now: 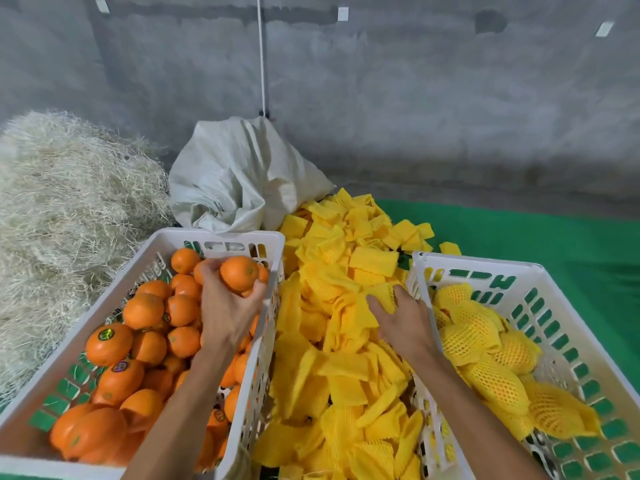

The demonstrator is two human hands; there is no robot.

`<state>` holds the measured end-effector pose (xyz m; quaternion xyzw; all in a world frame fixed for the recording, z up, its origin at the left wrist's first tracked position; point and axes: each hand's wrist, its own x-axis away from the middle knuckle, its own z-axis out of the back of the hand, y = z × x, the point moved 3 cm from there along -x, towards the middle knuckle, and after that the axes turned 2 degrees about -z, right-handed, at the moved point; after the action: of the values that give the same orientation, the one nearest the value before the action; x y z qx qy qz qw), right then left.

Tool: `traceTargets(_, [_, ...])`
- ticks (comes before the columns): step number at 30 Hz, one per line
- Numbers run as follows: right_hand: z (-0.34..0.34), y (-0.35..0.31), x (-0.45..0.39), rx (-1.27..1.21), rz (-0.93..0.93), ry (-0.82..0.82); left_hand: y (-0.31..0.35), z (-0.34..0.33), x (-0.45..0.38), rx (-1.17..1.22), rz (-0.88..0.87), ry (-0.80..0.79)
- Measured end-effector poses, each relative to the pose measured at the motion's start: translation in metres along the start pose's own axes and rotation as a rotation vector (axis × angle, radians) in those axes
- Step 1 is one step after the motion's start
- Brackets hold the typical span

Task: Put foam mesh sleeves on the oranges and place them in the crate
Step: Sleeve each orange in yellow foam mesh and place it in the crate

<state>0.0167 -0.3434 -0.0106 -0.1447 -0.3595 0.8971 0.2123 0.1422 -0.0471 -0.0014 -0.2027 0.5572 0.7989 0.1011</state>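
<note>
Green-covered table (554, 237): left hand (228, 306) grip clasps an orange (239, 273); right hand (405, 320) grip pinches a foam sleeve (384, 296).

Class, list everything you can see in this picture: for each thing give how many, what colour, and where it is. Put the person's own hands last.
Left crate: one, white, lower left.
Bare oranges: many, orange, piled in the left crate.
Foam sleeves: a large loose heap, yellow, between the two crates.
Right crate: one, white, lower right.
Sleeved oranges: several, in yellow mesh, inside the right crate.
Sack: one, whitish, behind the left crate.
Straw pile: one, pale, far left.
Green mat: one, under the crates, showing at right.
Wall: grey, behind everything.
Left hand: grip round one orange above the left crate.
Right hand: grip on one sleeve on the heap.
</note>
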Motion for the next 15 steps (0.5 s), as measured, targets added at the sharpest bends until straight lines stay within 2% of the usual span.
traceTargets(2, [0.003,0.006,-0.001,-0.168,-0.049,0.005,0.030,-0.019,0.012,0.110,-0.127,-0.121])
traceTargets(4, [0.000,0.011,0.000,-0.330,-0.074,0.005,0.050,-0.042,0.029,0.109,-0.285,-0.270])
traceTargets(6, [-0.003,0.013,-0.001,-0.373,-0.037,0.021,0.059,-0.071,0.040,0.103,-0.307,-0.393])
traceTargets(11, [-0.011,0.013,-0.005,-0.269,0.040,0.029,0.054,-0.128,0.067,0.244,0.029,-0.650])
traceTargets(15, [-0.015,0.011,0.003,-0.326,0.170,-0.109,0.048,-0.138,0.075,0.321,0.286,-0.733])
